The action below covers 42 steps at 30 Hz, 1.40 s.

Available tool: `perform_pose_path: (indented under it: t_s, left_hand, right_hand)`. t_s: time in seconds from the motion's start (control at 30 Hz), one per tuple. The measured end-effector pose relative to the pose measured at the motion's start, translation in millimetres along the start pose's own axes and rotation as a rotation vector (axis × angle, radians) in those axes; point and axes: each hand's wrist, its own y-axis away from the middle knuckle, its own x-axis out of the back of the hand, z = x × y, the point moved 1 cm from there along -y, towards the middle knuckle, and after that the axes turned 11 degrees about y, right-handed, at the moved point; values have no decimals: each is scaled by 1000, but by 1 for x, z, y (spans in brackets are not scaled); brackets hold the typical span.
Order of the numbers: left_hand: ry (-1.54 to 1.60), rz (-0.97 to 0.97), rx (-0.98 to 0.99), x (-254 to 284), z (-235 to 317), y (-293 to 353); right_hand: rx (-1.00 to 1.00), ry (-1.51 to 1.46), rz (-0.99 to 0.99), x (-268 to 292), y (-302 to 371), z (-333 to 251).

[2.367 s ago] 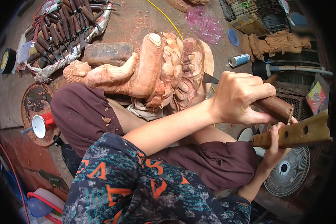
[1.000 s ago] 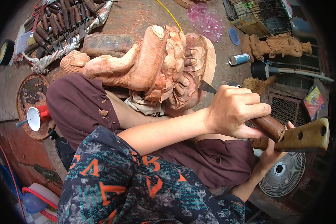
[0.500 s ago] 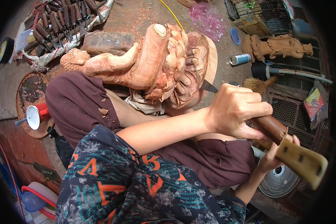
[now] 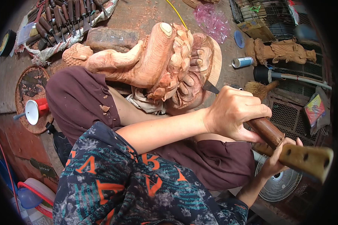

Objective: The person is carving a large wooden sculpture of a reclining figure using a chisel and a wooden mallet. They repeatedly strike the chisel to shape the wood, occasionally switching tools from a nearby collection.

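Gripping a chisel [image 4: 266,131], the left hand [image 4: 238,112] held the blade [image 4: 211,87] at the right end of the far-centre wood carving [image 4: 154,62]; the right hand [image 4: 276,160] clasped a holed, yellow-brown bar [image 4: 312,159].

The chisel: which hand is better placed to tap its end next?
Probably the right hand: it grips the yellowish bar, near the chisel handle. The left hand holds that handle, blade toward the carving.

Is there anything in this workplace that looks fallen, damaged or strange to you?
A loose wood chip lies on the left leg of the maroon trousers, odd for clothing. Also, the chisel handle in the left hand looks slightly ragged at its end. Nothing else clearly stands out.
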Motion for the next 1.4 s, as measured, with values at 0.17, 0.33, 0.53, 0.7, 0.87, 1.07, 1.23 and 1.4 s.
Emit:
perform_pose_path:
  t_s: [0.17, 0.33, 0.53, 0.7, 0.87, 1.07, 1.23, 1.4]
  left_hand:
    - [-166, -133, -54, 3, 18, 10]
    - [-56, -89, -94, -12, 19, 18]
    - [-50, -52, -82, -7, 11, 16]
    - [-45, -61, -99, -4, 11, 14]
    - [-37, -51, -85, -5, 10, 12]
    - [-58, -57, -32, -5, 9, 10]
    - [-72, -104, -16, -5, 7, 12]
    - [-66, -96, 22, -3, 10, 10]
  right_hand:
    - [-18, -70, -155, -11, 16, 12]
    - [-240, -364, -50, -25, 8, -5]
    - [-60, -186, -69, -21, 10, -6]
    - [-5, -158, -68, -20, 9, -8]
    - [-8, -243, -40, -17, 11, -7]
    - [-65, -207, 89, -11, 9, -11]
    - [-8, -143, 95, -2, 11, 0]
    - [178, 75, -14, 4, 3, 0]
